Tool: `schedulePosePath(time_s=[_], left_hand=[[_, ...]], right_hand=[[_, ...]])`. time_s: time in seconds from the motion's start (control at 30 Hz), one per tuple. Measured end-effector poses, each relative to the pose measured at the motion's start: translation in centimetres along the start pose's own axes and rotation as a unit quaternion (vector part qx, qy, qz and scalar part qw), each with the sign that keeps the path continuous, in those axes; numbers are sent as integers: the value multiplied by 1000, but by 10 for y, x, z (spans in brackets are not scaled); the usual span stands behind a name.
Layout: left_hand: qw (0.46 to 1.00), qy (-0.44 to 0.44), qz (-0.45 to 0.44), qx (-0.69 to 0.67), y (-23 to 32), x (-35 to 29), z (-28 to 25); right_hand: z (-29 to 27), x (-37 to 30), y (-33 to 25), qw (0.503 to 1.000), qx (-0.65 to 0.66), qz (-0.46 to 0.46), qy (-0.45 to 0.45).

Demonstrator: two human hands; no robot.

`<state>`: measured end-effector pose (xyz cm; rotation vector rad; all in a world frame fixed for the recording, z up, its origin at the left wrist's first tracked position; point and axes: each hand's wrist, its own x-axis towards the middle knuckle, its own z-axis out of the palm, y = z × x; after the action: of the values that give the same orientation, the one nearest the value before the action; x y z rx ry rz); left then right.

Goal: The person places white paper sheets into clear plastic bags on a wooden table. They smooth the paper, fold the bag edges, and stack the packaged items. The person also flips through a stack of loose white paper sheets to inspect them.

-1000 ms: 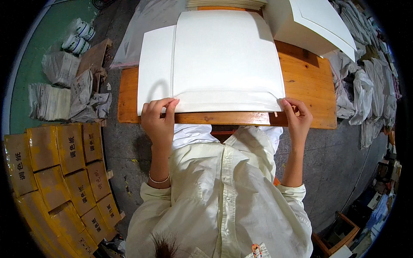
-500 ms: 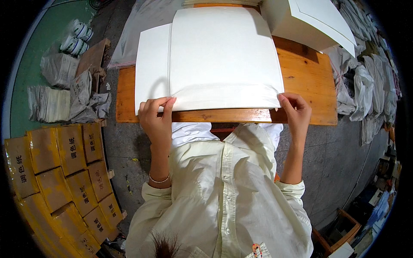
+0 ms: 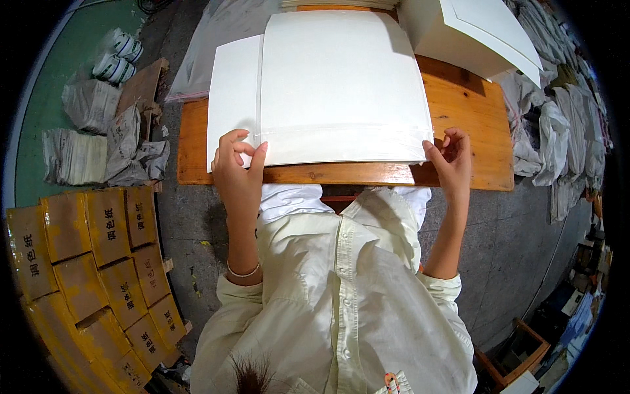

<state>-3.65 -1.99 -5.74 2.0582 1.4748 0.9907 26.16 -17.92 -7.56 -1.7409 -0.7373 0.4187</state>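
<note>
A thick white block of paper (image 3: 341, 79) lies on the wooden table in front of me, with a band of clear film (image 3: 348, 134) smooth across its near end. Beneath its left side, a white sheet (image 3: 233, 85) sticks out. My left hand (image 3: 239, 164) is at the block's near left corner, the thumb tip against its edge and the fingers apart over the sheet. At the near right corner is my right hand (image 3: 453, 161), thumb by the corner, the other fingers curled but apart from it. Neither hand grips anything.
Wooden table (image 3: 466, 118) carries a bent stack of white board (image 3: 472, 33) at the back right and plastic sheeting (image 3: 216, 39) at the back left. Taped cartons (image 3: 105, 276) stand on the left floor; wrapped bundles (image 3: 564, 131) lie at right.
Both hands have loosened their pinch at the near corners, and the fingers have spread. The film along the near end, creased before, now lies flatter.
</note>
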Motion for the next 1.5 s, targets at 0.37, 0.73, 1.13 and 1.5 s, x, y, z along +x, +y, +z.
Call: schedulePosePath(time_s=[0.37, 0.73, 1.13, 1.5], left_hand=[[938, -77, 284, 181, 23, 9, -9], [929, -192, 311, 61, 81, -34, 57], [943, -186, 219, 168, 29, -12, 22], [930, -210, 270, 130, 65, -23, 45]], right_hand=[[8, -13, -41, 951, -225, -208, -29], [20, -22, -61, 918, -297, -262, 28], [42, -35, -44, 864, -401, -267, -146], [45, -36, -49, 854, -416, -272, -151]])
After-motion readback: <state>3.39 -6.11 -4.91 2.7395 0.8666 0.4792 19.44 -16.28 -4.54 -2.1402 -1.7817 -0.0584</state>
